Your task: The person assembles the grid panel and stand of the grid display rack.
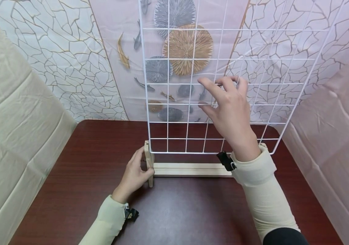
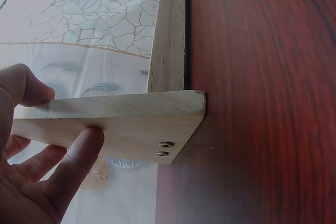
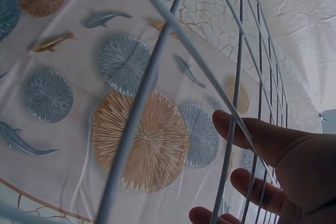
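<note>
My left hand (image 1: 134,172) pinches the upright wooden side board (image 2: 115,106) of a low stand, thumb on the near side and fingers spread along it. Two screw heads show in the board's outer face in the left wrist view. A pale wooden crossbar (image 1: 192,169) runs right from that board. A large white wire grid (image 1: 187,122) stands upright over the crossbar, its lower left corner right beside the board. At the grid's middle, my right hand (image 1: 231,110) lies against the wires with thumb and fingers spread apart; wires cross in front of its thumb (image 3: 241,132) in the right wrist view.
The stand sits on a dark red-brown table (image 1: 107,146). A patterned backdrop (image 1: 61,61) with fish and round motifs hangs behind it, and pale cloth (image 1: 5,136) covers both sides. My right sleeve hides part of the stand's right end (image 1: 263,145).
</note>
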